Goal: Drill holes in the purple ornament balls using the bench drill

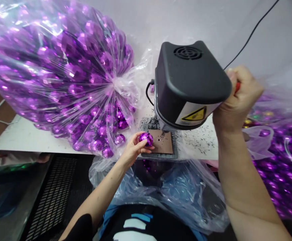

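My left hand is closed round a shiny purple faceted ball, like a mirror-ball ornament. It holds the ball over the left edge of a brown plate with a small dark hole. Above the plate stands a black machine head with a round vent and a yellow warning label. My right hand is wrapped round a handle at the machine's right side; only a red bit of it shows between the fingers. The machine's underside is mostly hidden.
A tied clear bag full of purple balls fills the left of the white table. More purple balls lie in plastic at right. Dark flecks litter the tabletop. A clear plastic bag hangs open at the front edge. A black cable runs behind.
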`<state>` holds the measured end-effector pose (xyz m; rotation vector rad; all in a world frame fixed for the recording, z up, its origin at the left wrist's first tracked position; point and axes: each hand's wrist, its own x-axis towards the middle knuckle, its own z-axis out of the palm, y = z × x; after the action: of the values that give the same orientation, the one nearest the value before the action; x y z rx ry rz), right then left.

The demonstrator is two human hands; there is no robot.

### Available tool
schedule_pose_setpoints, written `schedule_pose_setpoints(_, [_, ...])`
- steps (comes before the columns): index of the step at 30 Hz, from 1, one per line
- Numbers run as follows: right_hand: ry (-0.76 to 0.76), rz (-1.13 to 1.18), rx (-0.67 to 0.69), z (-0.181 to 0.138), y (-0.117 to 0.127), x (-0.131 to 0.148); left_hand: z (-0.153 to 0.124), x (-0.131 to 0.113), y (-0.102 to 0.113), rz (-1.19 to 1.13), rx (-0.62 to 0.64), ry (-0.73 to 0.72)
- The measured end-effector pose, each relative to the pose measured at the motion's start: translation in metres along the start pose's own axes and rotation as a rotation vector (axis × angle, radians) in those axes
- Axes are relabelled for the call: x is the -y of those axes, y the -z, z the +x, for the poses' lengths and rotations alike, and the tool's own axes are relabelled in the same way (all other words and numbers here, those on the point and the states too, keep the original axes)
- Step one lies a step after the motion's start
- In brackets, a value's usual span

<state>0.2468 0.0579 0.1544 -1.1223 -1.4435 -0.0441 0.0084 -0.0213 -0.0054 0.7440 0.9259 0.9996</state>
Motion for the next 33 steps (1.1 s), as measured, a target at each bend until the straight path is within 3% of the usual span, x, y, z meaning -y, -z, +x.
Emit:
schedule_pose_setpoints(3, [-0.006,0.020,-0.003,0.001,0.000,-0.002,0.015,0.010,-0.005,0.176,-0.074,-0.038])
schedule_pose_setpoints(7, [0.005,0.048,-0.027,0.001,-0.001,-0.003,0.029,0.019,-0.010,0.514,-0.167,-0.257])
schedule_pose_setpoints(14, [0.028,0.069,-0.005,0.001,0.001,0.002,0.033,0.027,-0.023,0.978,-0.222,-0.418])
schedule_pose_setpoints(18, [0.022,0.081,0.002,0.001,0.000,0.002,0.035,0.030,-0.028,1.154,-0.214,-0.586])
schedule_pose_setpoints(23, [0.004,0.054,-0.009,0.000,0.000,0.003,0.041,0.034,-0.029,1.144,-0.140,-0.709])
schedule_pose_setpoints(27, [0.011,0.069,-0.032,-0.001,-0.001,0.003,0.043,0.040,-0.026,1.000,-0.052,-0.669])
schedule_pose_setpoints(33, [0.081,0.071,-0.032,-0.002,-0.001,0.001,0.042,0.048,-0.022,1.049,-0.009,-0.615])
